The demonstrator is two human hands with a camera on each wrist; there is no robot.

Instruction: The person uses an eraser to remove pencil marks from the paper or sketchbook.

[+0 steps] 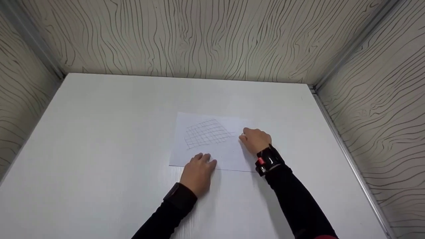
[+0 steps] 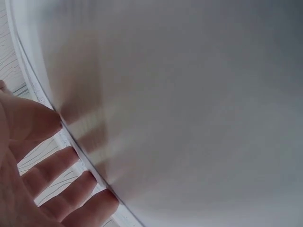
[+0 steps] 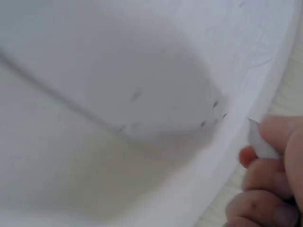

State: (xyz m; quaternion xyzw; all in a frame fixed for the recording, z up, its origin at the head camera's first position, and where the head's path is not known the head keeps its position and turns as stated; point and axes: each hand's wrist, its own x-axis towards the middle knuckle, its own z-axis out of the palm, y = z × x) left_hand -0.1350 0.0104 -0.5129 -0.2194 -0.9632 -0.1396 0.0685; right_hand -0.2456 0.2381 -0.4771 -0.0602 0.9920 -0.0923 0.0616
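A white sheet of paper lies on the table, bearing a hand-drawn grid of thin crossing lines. My left hand rests at the sheet's lower edge, its fingertips on the paper below the grid. In the left wrist view its fingers lie spread along an edge. To the right of the grid, my right hand pinches a small white eraser between thumb and fingers. The eraser's tip has a dark edge, and the fingers hide the rest of it. Small dark crumbs dot the paper near it.
The white table spreads out around the sheet. Wood-grain patterned panels stand behind it and on both sides, with a metal rail along the right edge.
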